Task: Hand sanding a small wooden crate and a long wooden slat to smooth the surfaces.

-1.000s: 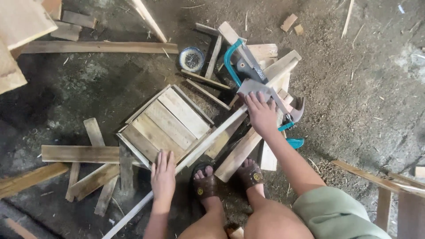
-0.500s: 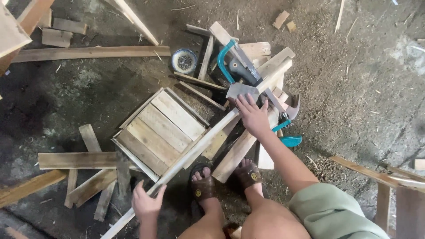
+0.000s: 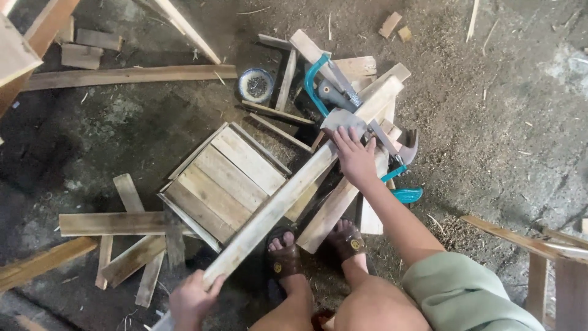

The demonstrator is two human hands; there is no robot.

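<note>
Head view: long plank runs diagonally, lower-left to upper-right; left hand grips lower end, right hand seemingly presses flat.

Long plank lies diagonally over slatted panel; saw beyond.

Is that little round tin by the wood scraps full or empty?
Not empty: the open tin holds a dark heap of small bits, perhaps nails; how full, cannot tell.

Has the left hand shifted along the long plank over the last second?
Yes. The left hand slid down the long plank, away from the slatted panel, to its near end.
</note>
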